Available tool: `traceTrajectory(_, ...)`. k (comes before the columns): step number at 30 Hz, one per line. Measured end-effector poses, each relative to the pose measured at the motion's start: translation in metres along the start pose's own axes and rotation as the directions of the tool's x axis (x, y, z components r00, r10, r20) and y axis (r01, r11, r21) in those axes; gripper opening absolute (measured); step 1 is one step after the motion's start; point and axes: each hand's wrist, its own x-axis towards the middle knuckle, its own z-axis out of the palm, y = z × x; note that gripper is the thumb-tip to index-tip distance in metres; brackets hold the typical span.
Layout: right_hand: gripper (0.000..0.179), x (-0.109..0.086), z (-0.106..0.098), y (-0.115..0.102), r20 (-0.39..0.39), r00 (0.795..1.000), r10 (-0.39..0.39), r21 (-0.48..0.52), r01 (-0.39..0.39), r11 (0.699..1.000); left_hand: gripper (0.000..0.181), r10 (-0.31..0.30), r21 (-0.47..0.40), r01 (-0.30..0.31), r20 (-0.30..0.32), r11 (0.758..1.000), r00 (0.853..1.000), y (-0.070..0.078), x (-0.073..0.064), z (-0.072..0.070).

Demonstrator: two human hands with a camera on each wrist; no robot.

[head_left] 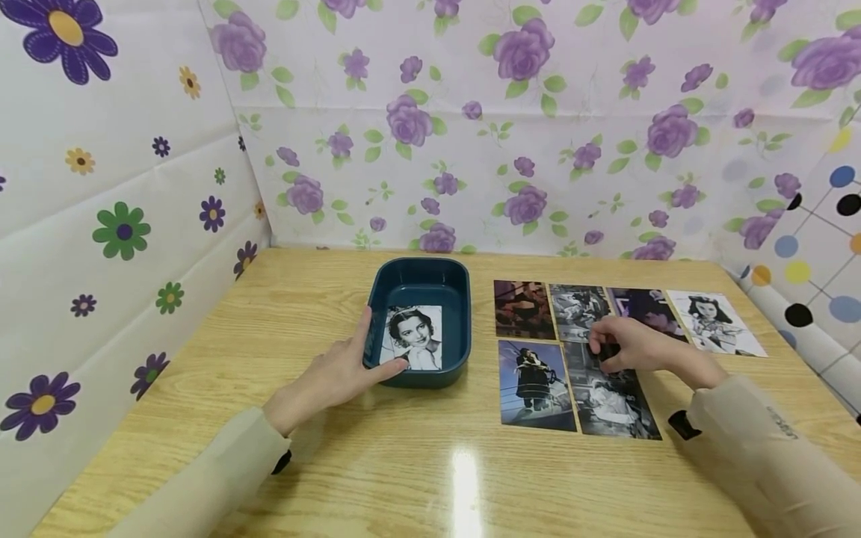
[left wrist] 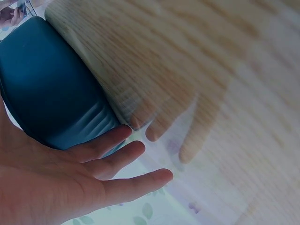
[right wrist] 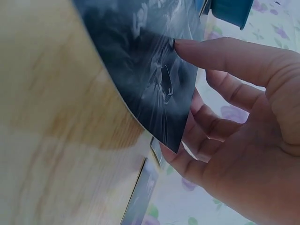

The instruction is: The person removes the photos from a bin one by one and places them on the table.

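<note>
A dark teal rectangular dish (head_left: pixel 457 321) stands mid-table with a black-and-white portrait photo (head_left: pixel 417 340) lying inside it. My left hand (head_left: pixel 339 371) rests at the dish's near left corner. Its thumb lies over the front rim and its straight fingers run along the outer left wall, spread out in the left wrist view. With my right hand (head_left: pixel 632 345) I pinch the upper part of a black-and-white photo (head_left: pixel 612 407). In the right wrist view that photo (right wrist: pixel 150 70) bends up from the table, thumb on its face and fingers behind.
A colour photo of a couple at a ship's rail (head_left: pixel 534 385) lies left of the pinched one. Behind them is a row of several photos, with a black-and-white portrait (head_left: pixel 713 321) at the right end. The wooden table (head_left: pixel 377 463) meets flowered sheeting (head_left: pixel 471 179) at the back.
</note>
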Motion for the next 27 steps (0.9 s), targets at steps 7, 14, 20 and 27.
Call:
traceTrajectory(7,0.029,0.000,0.001,-0.004,-0.035,0.999,0.007,-0.076,-0.010,0.997,0.117,-0.004,0.001,0.004,0.004,1.000,1.000,0.001,0.000,-0.001)
traceTrajectory(14,0.025,0.015,-0.008,-0.013,-0.061,0.998,0.006,-0.100,-0.012,0.995,0.117,0.000,0.013,0.000,0.006,1.000,1.000,0.002,0.000,-0.004)
traceTrajectory(20,0.012,0.056,-0.032,-0.039,-0.124,0.991,-0.056,0.083,0.067,0.994,0.118,-0.017,0.016,0.016,0.016,1.000,1.000,0.000,0.001,-0.004)
traceTrajectory(27,0.020,0.124,-0.045,-0.081,-0.146,0.988,-0.053,0.220,0.084,0.972,0.119,-0.005,0.015,0.005,0.012,1.000,1.000,-0.001,0.001,0.000)
